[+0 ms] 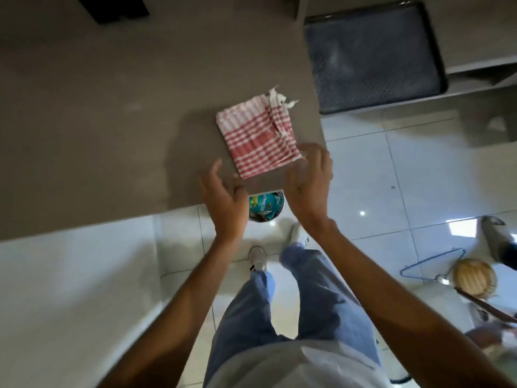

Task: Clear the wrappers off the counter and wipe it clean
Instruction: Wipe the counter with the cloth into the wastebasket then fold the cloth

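A folded red-and-white checked cloth (258, 135) lies flat on the grey-brown counter (112, 121), near its front right corner. My left hand (223, 197) hovers at the counter's front edge, just below the cloth's near left corner, fingers spread and holding nothing. My right hand (310, 180) is at the cloth's near right corner, fingers apart, fingertips at or touching its edge. Below the counter edge, between my hands, a small bin (265, 207) holds green and teal wrappers.
A dark tray (375, 54) sits on a lower shelf to the right of the counter. The floor is glossy white tile. A woven basket (474, 277), a wire hanger and another person's shoe are on the floor at the right.
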### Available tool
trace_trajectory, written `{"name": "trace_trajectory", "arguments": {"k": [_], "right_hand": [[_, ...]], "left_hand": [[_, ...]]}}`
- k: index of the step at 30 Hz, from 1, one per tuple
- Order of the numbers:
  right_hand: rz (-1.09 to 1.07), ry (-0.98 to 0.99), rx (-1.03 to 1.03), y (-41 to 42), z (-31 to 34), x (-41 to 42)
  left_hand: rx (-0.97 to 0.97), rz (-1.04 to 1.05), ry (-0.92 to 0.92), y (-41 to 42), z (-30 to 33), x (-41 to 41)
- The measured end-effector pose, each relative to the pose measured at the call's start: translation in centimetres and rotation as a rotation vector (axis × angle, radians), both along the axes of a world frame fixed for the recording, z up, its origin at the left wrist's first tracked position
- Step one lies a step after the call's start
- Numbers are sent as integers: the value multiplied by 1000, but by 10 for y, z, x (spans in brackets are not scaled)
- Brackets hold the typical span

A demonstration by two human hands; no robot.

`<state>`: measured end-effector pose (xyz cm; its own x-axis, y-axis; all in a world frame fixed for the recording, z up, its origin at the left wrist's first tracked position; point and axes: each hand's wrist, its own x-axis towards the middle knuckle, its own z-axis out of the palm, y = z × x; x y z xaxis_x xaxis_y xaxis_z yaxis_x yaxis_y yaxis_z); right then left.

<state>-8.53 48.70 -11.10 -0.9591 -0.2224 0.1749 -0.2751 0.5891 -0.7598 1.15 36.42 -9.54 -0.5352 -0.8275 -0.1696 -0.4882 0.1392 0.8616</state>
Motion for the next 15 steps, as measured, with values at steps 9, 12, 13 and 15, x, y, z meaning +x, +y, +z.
{"name": "trace_trajectory", "arguments": {"k": [9,12,13,15], "right_hand": [[307,-320,354,-6,13,-129],[183,-318,237,21,10,-197],[144,-309,223,24,9,-222],[83,-306,216,19,6,-271]], "left_hand": [[94,-373,-289,14,-6,-149],[47,-427,-195,34,-4,-227],[38,-442,-181,38,0,-257],[-28,-468,-200,40,1,-312]]}}
